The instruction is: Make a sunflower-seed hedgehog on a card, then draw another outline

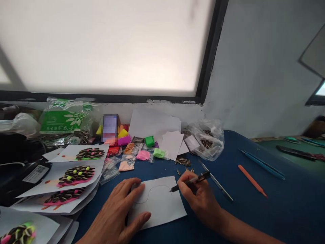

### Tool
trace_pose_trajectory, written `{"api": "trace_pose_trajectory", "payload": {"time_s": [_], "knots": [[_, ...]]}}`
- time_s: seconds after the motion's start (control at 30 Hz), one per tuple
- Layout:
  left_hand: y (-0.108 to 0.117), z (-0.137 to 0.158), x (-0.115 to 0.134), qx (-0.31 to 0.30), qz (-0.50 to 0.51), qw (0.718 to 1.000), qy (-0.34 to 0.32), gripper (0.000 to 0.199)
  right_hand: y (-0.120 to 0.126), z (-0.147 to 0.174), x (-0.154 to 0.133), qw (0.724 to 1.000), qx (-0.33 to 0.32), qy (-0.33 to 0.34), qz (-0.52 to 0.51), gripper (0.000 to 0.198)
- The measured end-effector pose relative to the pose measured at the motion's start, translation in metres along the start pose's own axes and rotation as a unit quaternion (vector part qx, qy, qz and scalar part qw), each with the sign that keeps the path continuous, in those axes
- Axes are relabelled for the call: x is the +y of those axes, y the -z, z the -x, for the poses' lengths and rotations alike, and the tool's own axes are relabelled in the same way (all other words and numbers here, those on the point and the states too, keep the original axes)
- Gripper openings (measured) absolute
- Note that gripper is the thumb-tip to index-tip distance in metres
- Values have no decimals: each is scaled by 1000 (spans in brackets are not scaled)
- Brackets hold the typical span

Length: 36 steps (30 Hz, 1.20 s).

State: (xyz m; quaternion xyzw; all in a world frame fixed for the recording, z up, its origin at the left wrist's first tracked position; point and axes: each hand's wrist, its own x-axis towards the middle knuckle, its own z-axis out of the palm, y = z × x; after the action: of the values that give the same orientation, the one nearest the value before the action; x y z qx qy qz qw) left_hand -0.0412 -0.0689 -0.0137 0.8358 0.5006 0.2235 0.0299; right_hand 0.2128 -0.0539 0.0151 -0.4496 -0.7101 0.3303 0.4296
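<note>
A small sheet of white paper [165,210] lies on the blue table in front of me, with a thin curved pen line drawn across its upper part. My left hand [124,206] rests on the sheet's left side, fingers apart and pressing it down. Between the fingers of my right hand [200,198] is a black pen [190,181], its tip at or just above the paper near the right end of the line. Just beyond that hand lies a little pile of sunflower seeds [183,161], a few of them loose.
At left are stacked cards [68,174] with seed-and-clay hedgehog shapes. Behind lie bagged coloured clay [143,155], blank paper [154,122], a green seed bag [63,118] and a clear bag of seeds [207,140]. Rightward are a thin rod [218,183], blue tweezers [264,164] and an orange tool [252,179].
</note>
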Motion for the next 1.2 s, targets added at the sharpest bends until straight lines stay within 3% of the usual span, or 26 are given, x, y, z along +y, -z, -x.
{"api": "trace_pose_trajectory", "payload": {"time_s": [0.17, 0.33, 0.6, 0.83, 1.07, 1.2], "knots": [[15, 2, -8, -90, 10, 996, -16, 73, -17, -5, -16, 997, -62, 40, -9, 14], [20, 0, -9, -141, -2, 990, -14, 83, -37, -15, -17, 991, -77, 108, -34, 10], [23, -1, -7, -133, -11, 991, -29, 89, -46, -21, -7, 985, -136, 106, -23, 11], [24, -2, -6, -145, 14, 989, -10, 87, -48, -19, -7, 981, -106, 154, -52, 14], [27, -6, -4, -197, 20, 980, 30, 89, -47, -21, -9, 978, -134, 150, -53, 13], [26, -7, -4, -186, 29, 982, 21, 88, -47, -20, -10, 979, -119, 158, -56, 15]]}}
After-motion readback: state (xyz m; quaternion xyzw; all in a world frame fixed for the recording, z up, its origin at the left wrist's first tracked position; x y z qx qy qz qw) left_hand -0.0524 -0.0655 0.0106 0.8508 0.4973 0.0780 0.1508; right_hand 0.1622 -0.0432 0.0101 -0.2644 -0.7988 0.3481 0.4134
